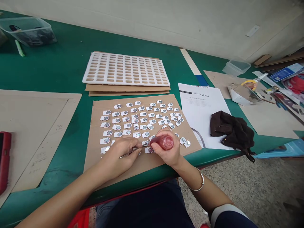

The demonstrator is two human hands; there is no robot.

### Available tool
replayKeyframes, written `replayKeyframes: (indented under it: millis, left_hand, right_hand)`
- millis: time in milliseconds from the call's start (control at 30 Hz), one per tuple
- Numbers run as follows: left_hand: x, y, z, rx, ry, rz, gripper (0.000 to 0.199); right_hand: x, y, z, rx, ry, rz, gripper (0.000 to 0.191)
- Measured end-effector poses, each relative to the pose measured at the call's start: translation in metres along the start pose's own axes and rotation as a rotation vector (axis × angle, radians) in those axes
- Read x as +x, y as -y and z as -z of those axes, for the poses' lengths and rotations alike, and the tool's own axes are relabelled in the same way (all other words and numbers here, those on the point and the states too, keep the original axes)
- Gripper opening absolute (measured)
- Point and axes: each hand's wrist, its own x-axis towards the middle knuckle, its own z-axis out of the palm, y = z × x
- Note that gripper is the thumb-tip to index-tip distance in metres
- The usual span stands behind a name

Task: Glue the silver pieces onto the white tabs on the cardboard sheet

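Note:
Rows of small round silver pieces on white paper tabs (106,133) lie on a brown cardboard sheet (97,109). My left hand (122,155) is closed on thin metal tweezers (130,152), whose tips reach a piece near the sheet's front middle. My right hand (169,152) is wrapped round a red squeeze bottle (163,142), tilted with its base toward me and its far end down at that same piece. The bottle and fingers hide the nozzle and some pieces.
Behind the sheet a white slotted tray (125,69) rests on cardboard. Printed paper (199,104) and a dark cloth (230,129) lie right. An open box with scissors (244,93) stands beyond. At far left are a red object (4,161) and a plastic bin (35,33).

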Motion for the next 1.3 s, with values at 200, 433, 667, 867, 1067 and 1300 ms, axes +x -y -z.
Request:
replayKeyframes:
  millis: [200,433,667,867,1067,1300]
  left_hand:
    - [0.0004,-0.0019,0.0010,-0.012,0.010,0.008,0.018]
    - [0.0004,0.0005,-0.0004,-0.004,0.006,0.016,0.017]
    - [0.0008,0.0000,-0.0001,-0.002,0.013,0.018,0.016]
    - [0.0007,0.0004,-0.0001,-0.002,0.015,0.015,0.016]
    - [0.0007,-0.0005,0.0002,-0.004,0.019,0.019,0.016]
    - [0.0001,0.0003,0.0002,-0.022,0.026,0.028,0.014]
  right_hand:
    - [0.0002,-0.0006,-0.0002,0.011,-0.001,0.000,0.024]
    - [-0.0007,-0.0016,0.0007,0.005,0.004,-0.019,0.023]
    - [-0.0003,-0.0014,0.0008,0.021,-0.002,-0.017,0.023]
    - [-0.0006,-0.0014,0.0023,0.012,-0.005,-0.027,0.024]
    - [-0.0001,-0.0014,0.0024,0.022,-0.006,-0.030,0.022]
    - [-0.0012,-0.0023,0.0030,0.014,-0.005,-0.043,0.022]
